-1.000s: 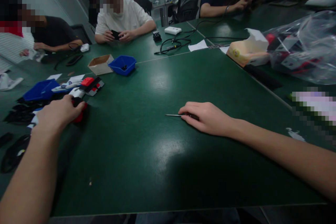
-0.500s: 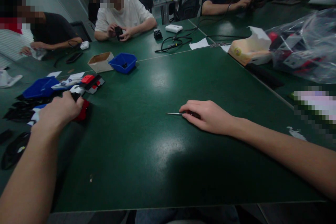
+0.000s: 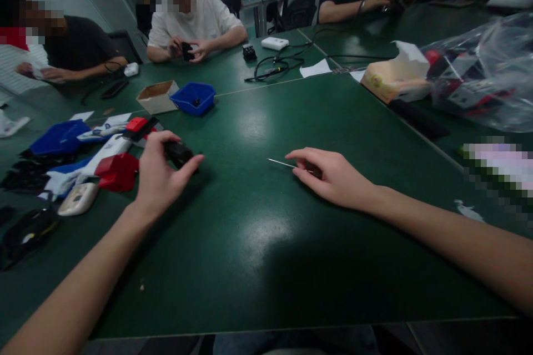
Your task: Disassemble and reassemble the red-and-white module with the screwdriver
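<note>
My left hand (image 3: 162,177) grips a black object (image 3: 179,153) between thumb and fingers, just right of the pile of parts. The object's details are blurred. My right hand (image 3: 325,175) rests on the green table (image 3: 233,244) and holds a thin screwdriver (image 3: 281,163), its metal shaft pointing left. The screwdriver's handle is mostly hidden in the palm. Left of my left hand lie a red part (image 3: 117,171) and a whitish oval item (image 3: 79,198).
A blue tray (image 3: 194,101) with small black bits stands beside an open cardboard box (image 3: 156,101). Another blue tray (image 3: 60,137) is at the left. Cables (image 3: 277,69) lie farther back. A clear plastic bag (image 3: 491,75) is at the right. People sit across the table.
My left hand has moved right, away from the pile, bringing the black object with it and uncovering the oval item. The screwdriver tip has risen slightly and its shaft now tilts.
</note>
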### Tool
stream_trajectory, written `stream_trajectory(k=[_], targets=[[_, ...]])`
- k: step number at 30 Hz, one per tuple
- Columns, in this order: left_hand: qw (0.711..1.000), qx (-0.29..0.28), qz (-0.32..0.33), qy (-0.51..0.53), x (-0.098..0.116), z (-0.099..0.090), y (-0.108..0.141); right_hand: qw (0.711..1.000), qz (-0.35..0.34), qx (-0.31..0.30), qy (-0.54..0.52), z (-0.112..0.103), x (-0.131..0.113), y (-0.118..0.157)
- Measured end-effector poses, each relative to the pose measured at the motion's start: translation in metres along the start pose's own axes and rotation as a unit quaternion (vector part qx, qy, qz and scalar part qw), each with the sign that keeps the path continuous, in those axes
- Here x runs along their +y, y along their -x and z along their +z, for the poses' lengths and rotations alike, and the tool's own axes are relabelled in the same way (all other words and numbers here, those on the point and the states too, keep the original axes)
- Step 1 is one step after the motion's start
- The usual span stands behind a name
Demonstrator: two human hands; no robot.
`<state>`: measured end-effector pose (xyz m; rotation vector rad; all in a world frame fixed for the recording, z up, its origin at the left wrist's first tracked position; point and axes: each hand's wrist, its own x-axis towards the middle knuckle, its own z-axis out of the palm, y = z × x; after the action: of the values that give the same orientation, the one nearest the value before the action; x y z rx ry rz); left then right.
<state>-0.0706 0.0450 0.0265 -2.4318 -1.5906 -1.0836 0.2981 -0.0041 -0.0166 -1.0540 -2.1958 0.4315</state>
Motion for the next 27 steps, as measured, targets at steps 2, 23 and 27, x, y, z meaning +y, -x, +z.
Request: stream_trajectory(k=[2, 23, 27], targets=[[0.994, 0.024, 0.067, 0.087, 0.017, 0.019, 0.013, 1.000, 0.014, 0.008, -0.009, -0.001, 0.000, 0.000], [0.906, -0.223, 0.336, 0.130, 0.093, 0.035, 0.044, 0.996, -0.006, -0.024, -0.085, -0.004, -0.006, 0.000], [0.947, -0.099, 0.303, 0.041, 0.065, 0.010, 0.020, 0.992, -0.041, -0.063, -0.102, -0.006, -0.004, 0.003]])
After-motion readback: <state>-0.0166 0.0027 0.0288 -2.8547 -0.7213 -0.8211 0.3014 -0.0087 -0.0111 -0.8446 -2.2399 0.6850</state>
